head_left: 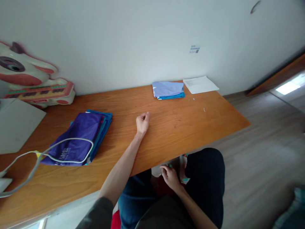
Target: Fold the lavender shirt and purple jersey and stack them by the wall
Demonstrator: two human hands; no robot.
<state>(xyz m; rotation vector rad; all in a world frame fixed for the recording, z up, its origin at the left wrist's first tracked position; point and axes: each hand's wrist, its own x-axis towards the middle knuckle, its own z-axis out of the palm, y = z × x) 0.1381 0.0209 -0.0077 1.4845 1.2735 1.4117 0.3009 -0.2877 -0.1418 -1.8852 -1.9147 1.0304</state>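
My left hand (143, 123) rests on the wooden desk (164, 136), its fingers curled into a loose fist with nothing visible in them. Its forearm lies across the desk's front edge. My right hand (170, 178) hangs below the desk edge, between my knees. Its fingers are loosely bent and a little apart, and I see no object held there. To the left of my left hand lies a stack of folded purple and blue bags (76, 135), which look like thin fabric or plastic. Further back sits a smaller folded stack, light purple over blue (168, 89).
White sheets of paper (200, 85) lie at the desk's back right corner. A white cable (92, 146) loops over the purple stack. At the left stand a toy keyboard with an animal head (47, 93) and a white box-like object (19, 125). The wall borders the back edge.
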